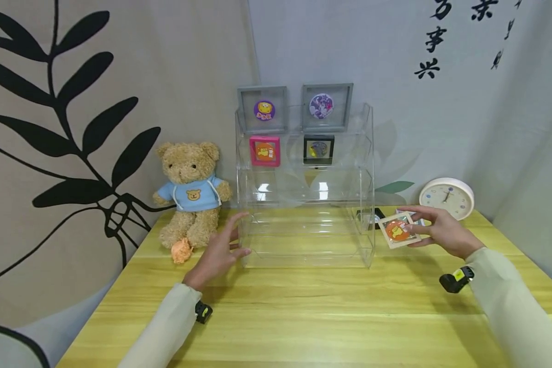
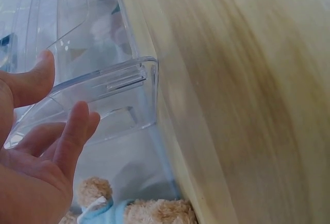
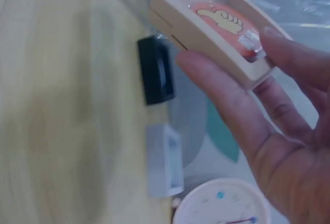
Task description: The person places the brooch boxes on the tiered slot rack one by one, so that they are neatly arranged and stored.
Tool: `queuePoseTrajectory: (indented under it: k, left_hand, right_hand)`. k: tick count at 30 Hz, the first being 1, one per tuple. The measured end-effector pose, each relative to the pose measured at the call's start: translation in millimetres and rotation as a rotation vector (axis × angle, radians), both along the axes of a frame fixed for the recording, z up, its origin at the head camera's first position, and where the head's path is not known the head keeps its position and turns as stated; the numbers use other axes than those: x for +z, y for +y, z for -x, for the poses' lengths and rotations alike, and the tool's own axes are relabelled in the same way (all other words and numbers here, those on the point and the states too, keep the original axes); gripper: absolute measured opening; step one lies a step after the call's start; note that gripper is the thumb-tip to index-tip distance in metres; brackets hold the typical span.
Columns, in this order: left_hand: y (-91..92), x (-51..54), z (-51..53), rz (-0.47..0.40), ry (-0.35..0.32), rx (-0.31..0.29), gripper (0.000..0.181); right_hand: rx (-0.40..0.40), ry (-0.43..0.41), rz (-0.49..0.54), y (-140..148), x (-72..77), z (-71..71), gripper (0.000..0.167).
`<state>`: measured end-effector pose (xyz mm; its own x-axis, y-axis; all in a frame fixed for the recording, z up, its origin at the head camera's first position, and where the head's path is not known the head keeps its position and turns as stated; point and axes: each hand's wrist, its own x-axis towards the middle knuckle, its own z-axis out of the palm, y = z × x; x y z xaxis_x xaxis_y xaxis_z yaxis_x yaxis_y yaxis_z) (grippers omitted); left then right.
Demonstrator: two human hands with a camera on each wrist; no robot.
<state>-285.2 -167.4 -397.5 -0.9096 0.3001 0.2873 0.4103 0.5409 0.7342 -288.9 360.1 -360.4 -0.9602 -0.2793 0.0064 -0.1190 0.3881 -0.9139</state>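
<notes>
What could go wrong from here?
1. Drop: the right hand holds the cream frame tilted, by one side, mostly clear of the fingers; it might slip.
2. Rack bump: the left hand is right at the side of the clear rack; a nudge could unsettle the gray frames on top.
3. Knock-over: the black frame and white frame stand on the table near the right hand; a low sweep might tip them.

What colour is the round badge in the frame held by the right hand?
The badge is orange with a yellowish cartoon hand; the right wrist view shows it best.
</notes>
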Motion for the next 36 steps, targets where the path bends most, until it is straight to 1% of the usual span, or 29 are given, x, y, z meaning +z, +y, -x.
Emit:
queuePoseTrajectory:
  k: [3,6,9,12,14,17,19,22,24,26,30,36]
  left_hand:
    - [0.1,0.5,-0.5,-0.003,0.001,0.004,0.093]
    - [-0.4,0.7,-0.9,0.004,0.001,0.004,0.093]
    - [-1.1,0.9,-1.5,0.013,-0.003,0.009,0.092]
    - [-1.6,1.5,-1.8,0.021,-0.004,0.014,0.092]
    - [-1.6,1.8,-1.7,0.025,-0.004,0.013,0.092]
    - [-1.3,2.2,-1.6,0.032,-0.006,0.018,0.092]
    - [-0.9,2.5,-1.6,0.026,-0.014,0.017,0.092]
    - [-0.3,3.0,-1.6,0.007,-0.028,0.011,0.093]
    - [0.6,3.1,-1.3,-0.003,-0.031,0.004,0.093]
    - [0.1,3.3,-1.7,-0.009,-0.032,0.003,0.093]
    - [-0.1,3.3,-1.8,-0.009,-0.037,0.006,0.092]
    - [0.5,2.2,-1.6,-0.007,-0.037,0.008,0.093]
  right_hand:
    - [0.025,0.044,0.013,-5,11.6,-4.7,0.056]
    - [0.065,0.091,0.054,-11,23.1,-8.3,0.054]
    - [0.115,0.117,0.141,-16,33.6,-10.5,0.053]
    - [0.141,0.126,0.203,-19,44.2,-12.7,0.055]
    - [0.124,0.129,0.199,-22,52.0,-14.6,0.056]
    - [0.091,0.139,0.127,-30,64.2,-16.7,0.058]
    - [0.065,0.139,0.084,-40,72.7,-17.4,0.059]
    - [0.046,0.140,0.064,-58,83.6,-15.4,0.060]
    - [0.033,0.147,0.068,-72,89.2,-12.6,0.061]
    - [0.026,0.171,0.072,-89,94.0,-7.3,0.063]
    - [0.027,0.257,0.066,-122,99.6,6.4,0.067]
    - [0.023,0.388,0.081,-167,102.1,31.3,0.068]
